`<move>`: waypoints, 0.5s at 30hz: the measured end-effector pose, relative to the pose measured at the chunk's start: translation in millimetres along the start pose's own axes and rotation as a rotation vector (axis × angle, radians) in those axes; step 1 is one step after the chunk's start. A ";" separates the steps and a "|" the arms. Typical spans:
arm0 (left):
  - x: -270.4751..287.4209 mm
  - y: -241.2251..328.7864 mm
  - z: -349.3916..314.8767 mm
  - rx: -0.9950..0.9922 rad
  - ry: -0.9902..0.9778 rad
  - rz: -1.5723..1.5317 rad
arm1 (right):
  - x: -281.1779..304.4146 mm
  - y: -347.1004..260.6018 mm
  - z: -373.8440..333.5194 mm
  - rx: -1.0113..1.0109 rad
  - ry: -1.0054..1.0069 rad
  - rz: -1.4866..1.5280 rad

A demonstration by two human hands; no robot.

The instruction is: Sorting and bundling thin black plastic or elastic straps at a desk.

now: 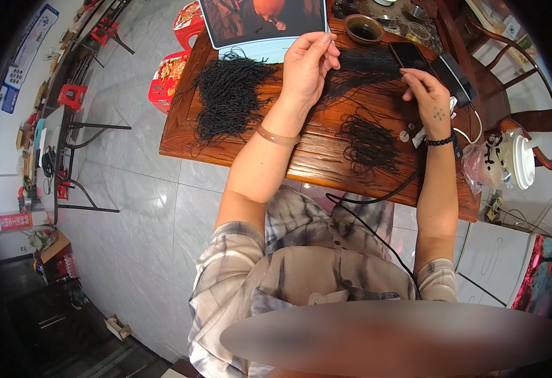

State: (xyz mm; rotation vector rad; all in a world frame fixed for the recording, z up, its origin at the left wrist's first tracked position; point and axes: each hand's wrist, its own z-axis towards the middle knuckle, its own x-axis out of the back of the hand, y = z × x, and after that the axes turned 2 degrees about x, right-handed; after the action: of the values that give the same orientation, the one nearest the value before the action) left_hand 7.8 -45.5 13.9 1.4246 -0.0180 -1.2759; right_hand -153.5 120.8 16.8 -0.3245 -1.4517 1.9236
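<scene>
I see left hand (307, 68) at half-past twelve, fingertips pressed together, right hand (430, 104) curled at two, grip unclear, thin black cord strands (365, 64) between them at one o'clock on brown wooden table (317, 154).

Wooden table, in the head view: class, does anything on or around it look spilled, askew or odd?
I see no spill. One oddity: a black cable loops past the near edge of the wooden table and trails across the person's clothing, where it might snag.

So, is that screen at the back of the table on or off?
On: the screen shows a coloured picture rather than a dark blank.
</scene>
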 end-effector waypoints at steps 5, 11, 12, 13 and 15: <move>3.2 -2.7 1.8 0.017 0.066 0.029 | 7.9 -0.2 -0.9 -0.042 0.084 0.069; 3.7 -4.9 5.1 0.008 0.067 0.047 | 0.9 7.0 -0.8 -0.048 0.024 -0.034; 2.4 -4.6 3.7 0.029 0.027 0.067 | -4.5 2.5 -1.5 0.038 0.023 -0.115; 0.6 -5.1 1.8 0.048 -0.012 0.088 | -9.0 -2.0 -2.5 0.125 0.021 -0.197; -3.5 -13.2 -5.3 0.118 -0.105 0.154 | -20.7 -16.5 -9.3 -0.037 -0.176 -0.078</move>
State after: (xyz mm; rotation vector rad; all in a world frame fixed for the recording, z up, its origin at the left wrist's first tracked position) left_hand 1.8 -35.2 5.4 1.4259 -0.2731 -1.2375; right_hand -126.9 116.3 24.5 -0.1154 -1.5908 1.9036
